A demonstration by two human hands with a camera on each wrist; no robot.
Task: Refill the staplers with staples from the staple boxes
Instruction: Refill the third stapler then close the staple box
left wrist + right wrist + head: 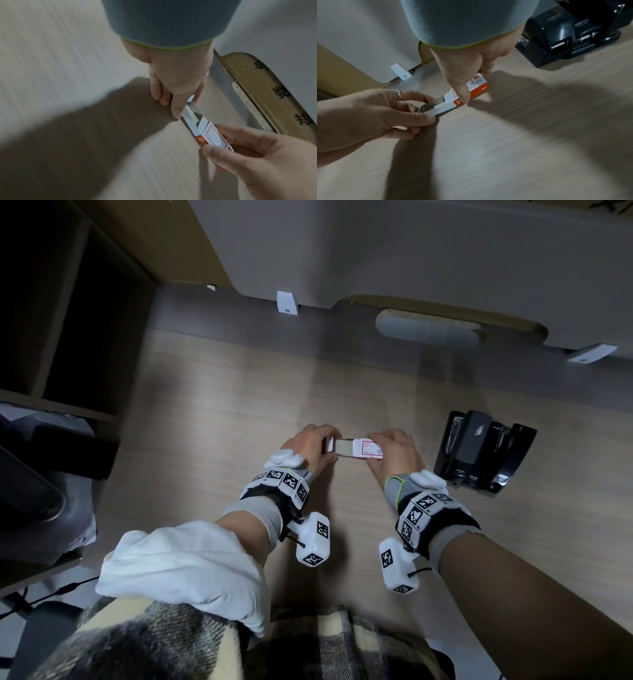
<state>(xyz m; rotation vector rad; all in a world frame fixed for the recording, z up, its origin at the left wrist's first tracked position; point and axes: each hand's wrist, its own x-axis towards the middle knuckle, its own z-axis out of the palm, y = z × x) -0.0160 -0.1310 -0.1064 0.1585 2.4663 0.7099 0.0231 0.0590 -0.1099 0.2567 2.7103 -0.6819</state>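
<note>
A small white staple box with a red label [371,447] lies on the wooden desk between my hands, its inner tray [342,446] slid partly out to the left. My left hand [329,445] pinches the tray's left end [188,113] with thumb and fingers. My right hand [372,451] grips the outer sleeve [474,86] from above; the left wrist view shows it on the sleeve [213,135]. The tray's inside looks grey, and I cannot tell what is in it. Black staplers [479,451] stand bunched together just right of my right hand, untouched.
A white partition [376,251] with small brackets [287,302] closes off the back of the desk, above a cable cutout [428,328]. Dark shelving [68,320] and a dark bag [34,474] fill the left side. Bare wooden desk [222,405] lies around my hands.
</note>
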